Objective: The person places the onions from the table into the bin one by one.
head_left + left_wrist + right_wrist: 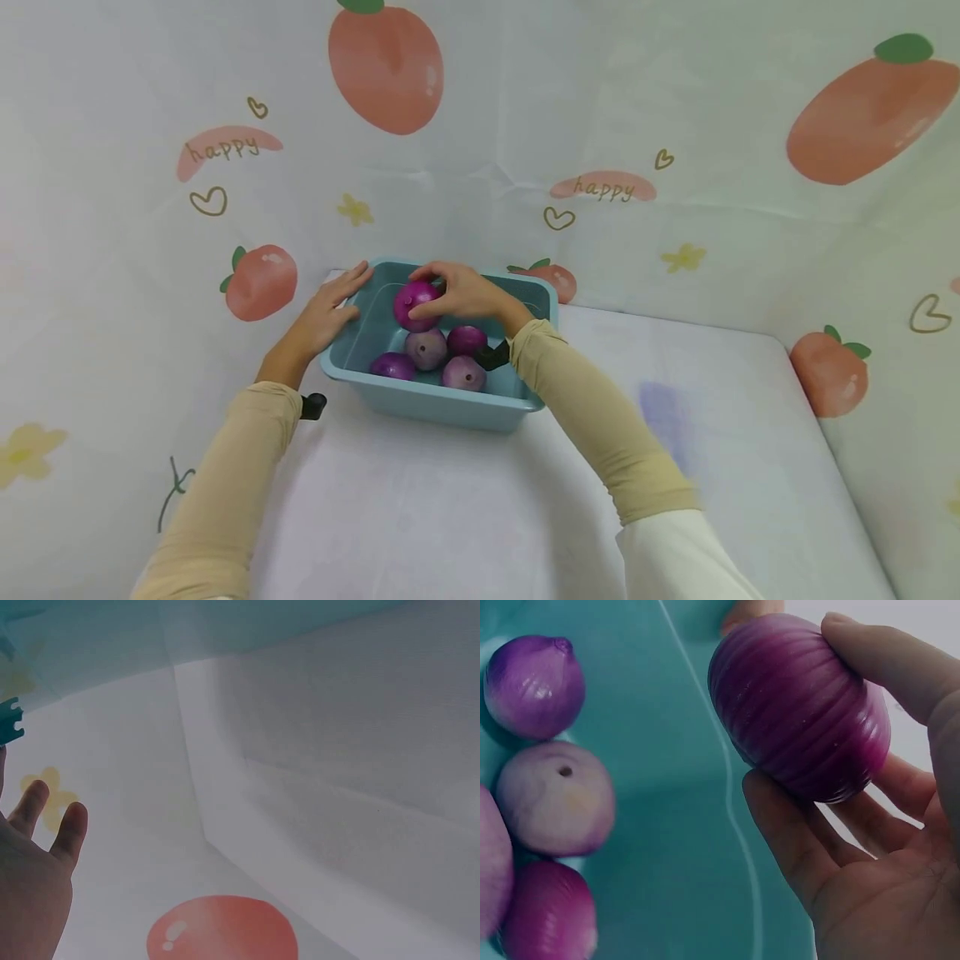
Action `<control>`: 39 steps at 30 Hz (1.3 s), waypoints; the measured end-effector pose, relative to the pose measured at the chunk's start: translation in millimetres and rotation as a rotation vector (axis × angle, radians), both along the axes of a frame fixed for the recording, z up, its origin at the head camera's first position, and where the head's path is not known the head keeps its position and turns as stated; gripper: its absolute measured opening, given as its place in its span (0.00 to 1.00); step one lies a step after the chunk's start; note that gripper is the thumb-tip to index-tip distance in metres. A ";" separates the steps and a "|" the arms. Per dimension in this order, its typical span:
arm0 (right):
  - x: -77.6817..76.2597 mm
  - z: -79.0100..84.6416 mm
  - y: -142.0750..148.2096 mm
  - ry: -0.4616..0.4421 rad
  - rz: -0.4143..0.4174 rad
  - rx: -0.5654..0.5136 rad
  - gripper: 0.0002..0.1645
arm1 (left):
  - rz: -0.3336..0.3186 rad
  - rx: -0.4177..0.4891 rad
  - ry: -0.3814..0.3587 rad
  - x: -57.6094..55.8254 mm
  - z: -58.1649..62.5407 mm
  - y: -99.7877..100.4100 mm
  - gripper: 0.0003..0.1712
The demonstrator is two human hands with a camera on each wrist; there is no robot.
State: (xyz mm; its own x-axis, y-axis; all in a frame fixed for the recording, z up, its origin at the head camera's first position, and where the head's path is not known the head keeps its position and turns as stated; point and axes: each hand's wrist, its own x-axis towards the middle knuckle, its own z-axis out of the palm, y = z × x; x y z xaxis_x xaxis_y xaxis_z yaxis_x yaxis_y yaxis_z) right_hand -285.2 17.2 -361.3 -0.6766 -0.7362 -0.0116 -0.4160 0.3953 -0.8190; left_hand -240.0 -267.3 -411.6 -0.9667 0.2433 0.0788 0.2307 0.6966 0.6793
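Note:
A purple onion [411, 307] is held between the thumb and fingers of my right hand [474, 293], above the back left part of a blue-green plastic bin [442, 408]. In the right wrist view the thumb presses one side of this ribbed onion [799, 709] and the fingers curl under it. Several other purple onions, such as a pale one [425, 348] and a darker one [392, 366], lie together on the bin's floor. My left hand [327, 317] rests against the bin's left rim with its fingers extended. Its fingertips are partly cut off in the left wrist view.
The bin stands on a white-covered table [435, 508], close to the back wall. A white cloth [480, 108] printed with peaches, hearts and flowers covers the walls. Black straps or mounts [313, 407] show at both wrists. A faint blue patch [663, 417] marks the tabletop at right.

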 end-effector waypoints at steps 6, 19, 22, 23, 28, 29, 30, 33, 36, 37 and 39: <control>0.6 -16.8 -8.6 -0.081 -0.004 0.029 0.39 | 0.008 -0.005 -0.005 1.0 0.5 2.2 0.39; 0.3 -38.3 -5.7 -0.127 0.045 0.282 0.39 | 0.029 -0.023 -0.027 2.4 1.9 2.7 0.40; -1.0 -42.2 -5.2 -0.150 0.088 0.306 0.39 | 0.025 -0.021 -0.030 2.4 1.6 1.6 0.40; -1.5 -43.3 -5.2 -0.149 0.102 0.314 0.39 | 0.025 -0.020 -0.030 2.5 1.3 1.3 0.40; -2.8 -46.3 -5.6 -0.139 0.133 0.337 0.39 | 0.029 -0.014 -0.035 2.3 -1.0 0.3 0.41; -2.7 -46.3 -5.5 -0.137 0.134 0.338 0.39 | 0.032 -0.014 -0.035 2.3 -1.4 0.2 0.41; -2.7 -46.1 -5.5 -0.137 0.134 0.337 0.39 | 0.032 -0.013 -0.035 2.1 -1.7 0.3 0.41; -2.3 -45.2 -4.9 -0.138 0.135 0.333 0.40 | 0.032 -0.011 -0.031 1.0 -2.1 0.5 0.41; -2.5 -44.1 -4.4 -0.163 0.131 0.302 0.42 | 0.031 -0.010 -0.031 0.3 -1.4 0.9 0.41; -2.8 -43.7 -4.2 -0.176 0.127 0.287 0.42 | 0.029 -0.011 -0.030 0.1 -1.2 1.1 0.41; -3.5 -42.9 -4.1 -0.192 0.124 0.263 0.42 | 0.025 -0.009 -0.026 -0.3 -0.9 1.3 0.41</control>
